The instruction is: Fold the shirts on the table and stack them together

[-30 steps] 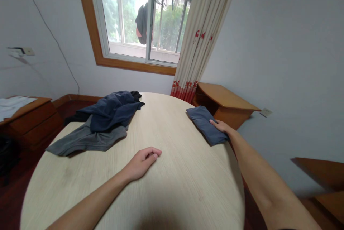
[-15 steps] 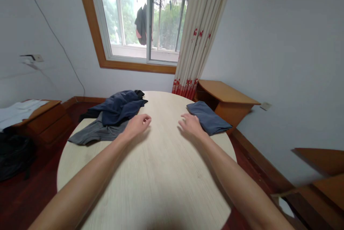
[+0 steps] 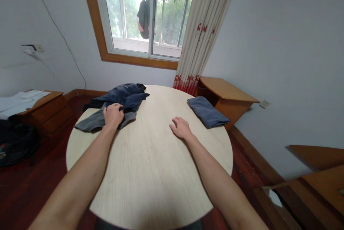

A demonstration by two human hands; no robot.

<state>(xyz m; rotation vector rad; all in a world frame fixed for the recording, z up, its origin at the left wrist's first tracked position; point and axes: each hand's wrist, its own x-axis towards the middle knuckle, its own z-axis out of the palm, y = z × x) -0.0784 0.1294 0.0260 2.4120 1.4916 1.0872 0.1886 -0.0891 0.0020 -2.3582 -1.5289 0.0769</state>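
My left hand point(image 3: 113, 115) rests over a loose pile of clothes on the left of the round table point(image 3: 150, 158). Its bent fingers touch where a grey garment point(image 3: 90, 122) meets a crumpled navy garment point(image 3: 125, 94); no fold of cloth shows pinched between them. Black cloth point(image 3: 91, 104) shows at the edge of the pile. Over the table's right half, my right hand point(image 3: 181, 127) hovers or lies lightly with its fingers apart, holding nothing. To its right lies a neatly folded blue-grey garment point(image 3: 207, 111), not touched by the hand.
A wooden desk point(image 3: 228, 90) stands behind the table's right side, beside a long curtain point(image 3: 197, 43). At left are a low wooden cabinet point(image 3: 53, 115) with white cloth point(image 3: 24, 101) on top and a black bag point(image 3: 16, 144) on the floor. Wooden furniture point(image 3: 319, 190) fills the lower right.
My left hand has moved left from the table's middle onto the clothes pile. My right hand has drawn away from the folded garment, slightly left. The view has shifted a little.
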